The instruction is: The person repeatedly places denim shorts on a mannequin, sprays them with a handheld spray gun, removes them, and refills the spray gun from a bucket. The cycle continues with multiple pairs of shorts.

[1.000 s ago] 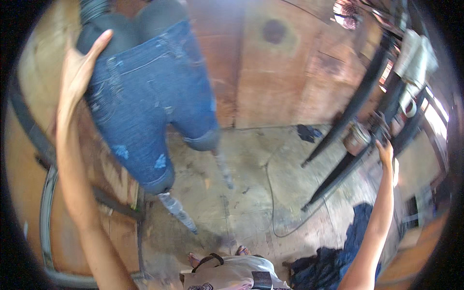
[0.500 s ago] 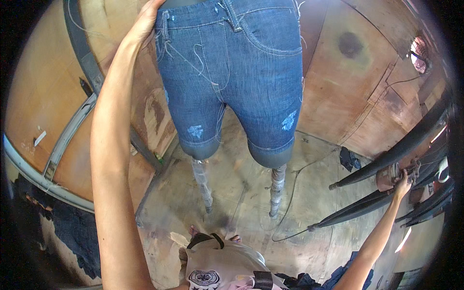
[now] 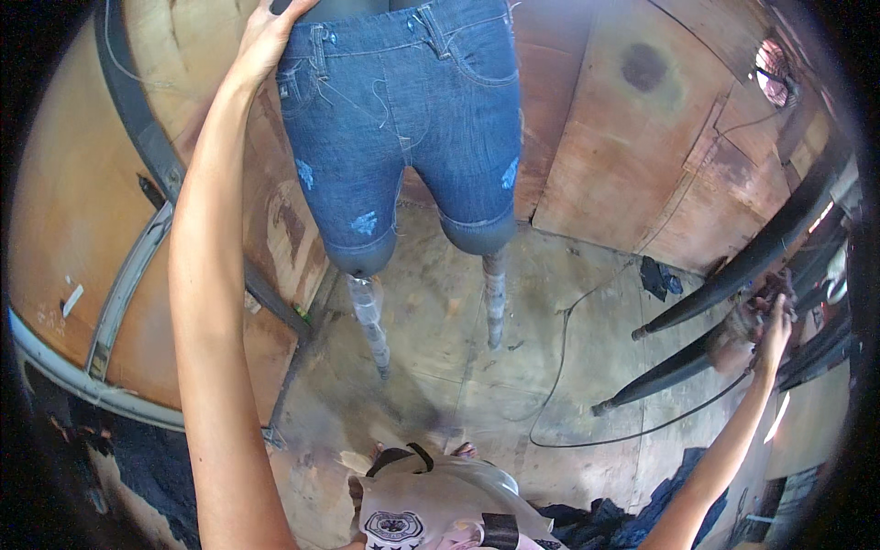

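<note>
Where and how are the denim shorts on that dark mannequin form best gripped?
On the denim shorts, probably the waistband, at its left end, coming from the person's left. It forms the top edge, with the dark mannequin form showing above it; the leg hems look snug around the thighs. The left hand is at that corner.

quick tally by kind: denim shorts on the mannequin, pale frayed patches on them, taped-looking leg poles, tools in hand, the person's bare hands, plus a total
Denim shorts: 1
Pale frayed patches (visible): 3
Leg poles: 2
Spray gun, apparently; blurred: 1
Bare hands (left hand, right hand): 2
Total: 9
</note>
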The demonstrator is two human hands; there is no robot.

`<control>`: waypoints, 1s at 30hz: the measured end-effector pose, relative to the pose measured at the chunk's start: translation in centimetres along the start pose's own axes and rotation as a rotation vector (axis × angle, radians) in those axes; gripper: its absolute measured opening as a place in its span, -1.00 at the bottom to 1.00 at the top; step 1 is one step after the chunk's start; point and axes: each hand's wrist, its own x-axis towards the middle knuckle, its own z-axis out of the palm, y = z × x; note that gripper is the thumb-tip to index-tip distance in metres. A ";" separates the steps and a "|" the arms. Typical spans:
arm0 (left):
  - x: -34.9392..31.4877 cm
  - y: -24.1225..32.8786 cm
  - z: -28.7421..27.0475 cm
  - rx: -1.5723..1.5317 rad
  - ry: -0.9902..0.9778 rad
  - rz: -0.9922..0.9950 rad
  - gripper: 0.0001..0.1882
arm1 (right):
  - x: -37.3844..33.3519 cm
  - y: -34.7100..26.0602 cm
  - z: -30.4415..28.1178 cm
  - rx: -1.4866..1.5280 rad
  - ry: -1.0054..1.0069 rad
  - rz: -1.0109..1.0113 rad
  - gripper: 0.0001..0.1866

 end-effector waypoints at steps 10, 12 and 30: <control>-1.2 6.8 -0.5 0.575 0.136 -0.085 0.26 | -29.1 0.1 12.8 0.017 -0.385 0.259 -0.56; -1.6 7.6 -0.5 0.604 0.152 -0.092 0.29 | -33.3 -2.4 15.4 -0.106 -0.429 0.186 -0.54; -0.1 4.9 -0.8 0.426 0.128 0.002 0.31 | -33.7 -29.1 18.6 0.511 -0.395 -0.091 -0.69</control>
